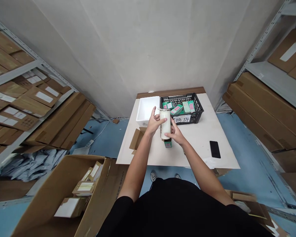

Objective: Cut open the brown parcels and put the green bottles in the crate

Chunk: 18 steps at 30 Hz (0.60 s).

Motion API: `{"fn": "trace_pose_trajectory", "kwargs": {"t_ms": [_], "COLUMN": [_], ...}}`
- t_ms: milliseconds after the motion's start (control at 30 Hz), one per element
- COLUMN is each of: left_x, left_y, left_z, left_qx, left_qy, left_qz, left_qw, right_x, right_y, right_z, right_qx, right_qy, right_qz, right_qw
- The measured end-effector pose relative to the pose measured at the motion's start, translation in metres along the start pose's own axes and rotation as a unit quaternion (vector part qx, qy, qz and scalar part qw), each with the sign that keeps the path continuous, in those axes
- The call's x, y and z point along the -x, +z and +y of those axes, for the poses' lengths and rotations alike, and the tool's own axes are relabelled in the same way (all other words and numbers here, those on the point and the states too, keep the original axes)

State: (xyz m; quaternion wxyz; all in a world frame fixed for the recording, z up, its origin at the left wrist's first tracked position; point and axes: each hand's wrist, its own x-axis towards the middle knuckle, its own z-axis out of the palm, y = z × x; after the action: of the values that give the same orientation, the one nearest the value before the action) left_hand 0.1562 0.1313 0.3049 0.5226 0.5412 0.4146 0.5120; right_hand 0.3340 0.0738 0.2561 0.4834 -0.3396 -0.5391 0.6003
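Note:
A white cylindrical tumbler (165,126) with a metallic band near its top is held upright between both hands above the table (194,144). My left hand (154,123) grips its left side, the thumb lying across the front and the index finger pointing up. On the lower right side, my right hand (177,133) is closed around it, with its thumb on the front. Just below the tumbler stands a small green box (168,144), partly hidden by it. An open brown cardboard box (136,140) lies by my left forearm.
At the table's back are a white foam box (139,116) and a black plastic crate (199,115) holding several green boxes. A black phone (214,149) lies at right. A large carton (51,177) with parcels stands left. Shelves of cartons (256,108) flank both sides.

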Motion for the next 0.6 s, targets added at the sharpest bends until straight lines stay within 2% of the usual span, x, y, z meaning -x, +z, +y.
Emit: {"fn": "trace_pose_trajectory", "kwargs": {"t_ms": [67,167,333,467,500,600], "left_x": [0.000,-0.001,-0.005,-0.007,-0.008,-0.008], "left_y": [-0.001,-0.001,0.005,0.004,0.003,-0.003], "left_z": [0.000,0.003,0.003,-0.013,-0.020,-0.044], "left_qx": [-0.017,-0.098,-0.255,-0.289,-0.280,-0.233], "left_qy": [0.014,0.028,0.022,0.006,0.001,-0.019], "left_qz": [0.010,0.055,0.102,0.098,0.101,0.118], "left_qw": [1.000,0.993,0.961,0.952,0.955,0.965], "right_x": [-0.002,-0.003,-0.004,-0.005,-0.005,-0.005], "right_y": [-0.002,-0.005,-0.007,-0.026,-0.033,-0.050], "right_z": [0.005,0.012,0.035,0.078,0.092,0.133], "right_qx": [0.011,0.058,0.118,0.048,0.046,0.132], "right_qy": [0.000,0.002,0.024,0.064,0.088,0.199], "right_qz": [0.013,0.056,0.084,0.032,0.038,0.137], "right_qw": [1.000,0.997,0.989,0.996,0.994,0.961]}}
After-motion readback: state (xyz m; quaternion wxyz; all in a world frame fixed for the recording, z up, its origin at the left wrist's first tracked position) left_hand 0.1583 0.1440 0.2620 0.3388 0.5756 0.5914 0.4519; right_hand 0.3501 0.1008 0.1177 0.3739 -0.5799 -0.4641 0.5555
